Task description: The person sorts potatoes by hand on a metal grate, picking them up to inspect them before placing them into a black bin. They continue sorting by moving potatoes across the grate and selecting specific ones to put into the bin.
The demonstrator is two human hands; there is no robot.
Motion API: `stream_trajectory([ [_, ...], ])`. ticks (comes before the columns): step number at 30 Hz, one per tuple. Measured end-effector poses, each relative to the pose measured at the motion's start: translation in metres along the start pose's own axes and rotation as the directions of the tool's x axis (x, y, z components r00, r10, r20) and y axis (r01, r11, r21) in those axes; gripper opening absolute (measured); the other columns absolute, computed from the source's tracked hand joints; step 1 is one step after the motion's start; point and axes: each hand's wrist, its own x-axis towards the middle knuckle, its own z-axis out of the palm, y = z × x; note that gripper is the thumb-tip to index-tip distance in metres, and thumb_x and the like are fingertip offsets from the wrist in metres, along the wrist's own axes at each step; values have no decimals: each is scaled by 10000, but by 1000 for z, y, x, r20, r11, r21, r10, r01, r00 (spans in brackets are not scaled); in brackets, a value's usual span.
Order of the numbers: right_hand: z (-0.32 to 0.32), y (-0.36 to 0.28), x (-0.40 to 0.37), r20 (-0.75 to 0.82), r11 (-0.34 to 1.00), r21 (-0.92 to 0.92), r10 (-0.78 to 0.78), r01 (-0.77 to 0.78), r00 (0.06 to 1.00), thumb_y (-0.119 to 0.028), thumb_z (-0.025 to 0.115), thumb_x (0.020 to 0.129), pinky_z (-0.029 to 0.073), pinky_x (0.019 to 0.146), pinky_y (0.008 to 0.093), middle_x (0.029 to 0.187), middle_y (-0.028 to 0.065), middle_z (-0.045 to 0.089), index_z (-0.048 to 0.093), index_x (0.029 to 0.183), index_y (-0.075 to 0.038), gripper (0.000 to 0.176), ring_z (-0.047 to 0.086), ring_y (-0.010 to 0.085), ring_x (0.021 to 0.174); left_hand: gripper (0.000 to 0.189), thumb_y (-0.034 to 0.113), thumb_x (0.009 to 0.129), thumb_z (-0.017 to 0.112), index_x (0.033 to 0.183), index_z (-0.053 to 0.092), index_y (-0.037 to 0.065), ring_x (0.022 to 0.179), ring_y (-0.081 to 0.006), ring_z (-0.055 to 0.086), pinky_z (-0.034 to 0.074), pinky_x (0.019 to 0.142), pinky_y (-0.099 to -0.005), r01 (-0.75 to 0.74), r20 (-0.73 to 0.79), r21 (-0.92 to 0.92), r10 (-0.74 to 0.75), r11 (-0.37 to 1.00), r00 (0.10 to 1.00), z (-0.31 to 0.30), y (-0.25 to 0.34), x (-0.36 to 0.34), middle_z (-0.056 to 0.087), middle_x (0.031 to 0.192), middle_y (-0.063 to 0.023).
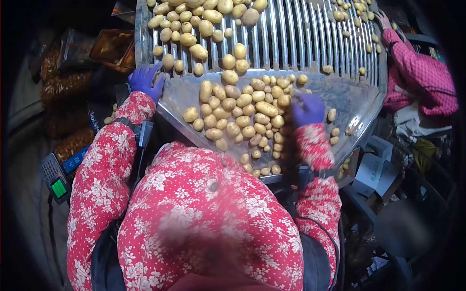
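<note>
From my end, the potatoes (266,108) lie loose across the metal tray (359,104); I judge them firm, fairly light, prone to roll and bruise, best held round the middle. My left hand (145,81) rests fingers apart at its corner; my right hand (308,110) blurs beside them, grip unclear.

Produce-sorting workplace — potatoes (243,110), roller grading machine (286,36)
</note>
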Motion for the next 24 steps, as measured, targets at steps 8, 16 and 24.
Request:
stream_trajectory([
  [8,49,-67,-33,355,930,-355,233,-101,905,-332,604,869,519,746,462,1055,189,631,546,1229,-149,408,651,330,899,465,234,801,664,1260,592,235,1044,-289,555,398,901,-461,-183,172,13,179,983,969,-3,-2,8,589,1141,-85],
  [16,26,-25,-42,639,97,653,461,-751,616,-193,619,903,543,755,321,993,72,648,597,1181,-71,304,627,199,890,452,228,838,637,1284,578,197,1058,-323,548,434,916,-443,-193,142,-150,214,970,966,0,-1,14,587,1177,-130],
  [24,40,-103,-135,652,236,664,281,-710,704,-281,543,933,517,623,330,829,49,629,626,929,-54,242,612,181,707,406,205,832,650,1235,617,171,1034,-347,571,458,906,-455,-241,61,-209,259,948,964,22,-13,7,616,1098,-141],
])
